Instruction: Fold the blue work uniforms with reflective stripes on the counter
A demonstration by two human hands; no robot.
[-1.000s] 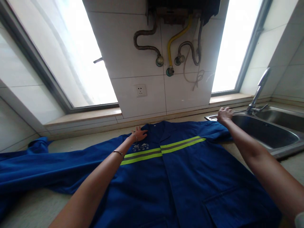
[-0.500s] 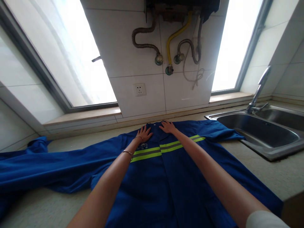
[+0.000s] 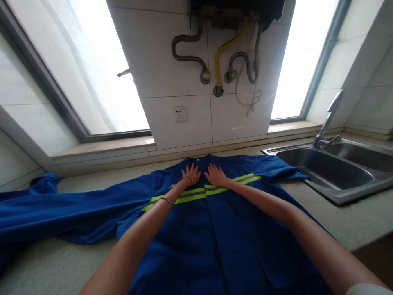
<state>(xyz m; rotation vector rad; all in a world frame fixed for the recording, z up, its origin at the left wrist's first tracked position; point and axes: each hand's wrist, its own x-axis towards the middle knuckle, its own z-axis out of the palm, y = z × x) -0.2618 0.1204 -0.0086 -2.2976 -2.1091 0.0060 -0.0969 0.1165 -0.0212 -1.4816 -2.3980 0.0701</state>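
A blue work jacket [image 3: 215, 237] with a yellow-green reflective stripe [image 3: 187, 196] lies spread front-up on the countertop [image 3: 55, 262]. Its left sleeve [image 3: 61, 213] stretches far to the left; its right sleeve [image 3: 276, 172] reaches toward the sink. My left hand [image 3: 190, 173] lies flat with fingers spread just below the collar, left of the front opening. My right hand [image 3: 215, 173] lies flat beside it, fingers spread, right of the opening. Both palms press on the fabric and hold nothing. A thin bracelet [image 3: 166, 200] circles my left wrist.
A steel sink [image 3: 334, 172] with a tap [image 3: 328, 119] sits at the right. Behind the jacket is a tiled wall with a socket [image 3: 179, 114] and hoses [image 3: 221, 65] under a boiler. Windows stand on both sides.
My right hand came from the sleeve by the sink to the collar, then both hands slid slightly down, close together at the front opening.
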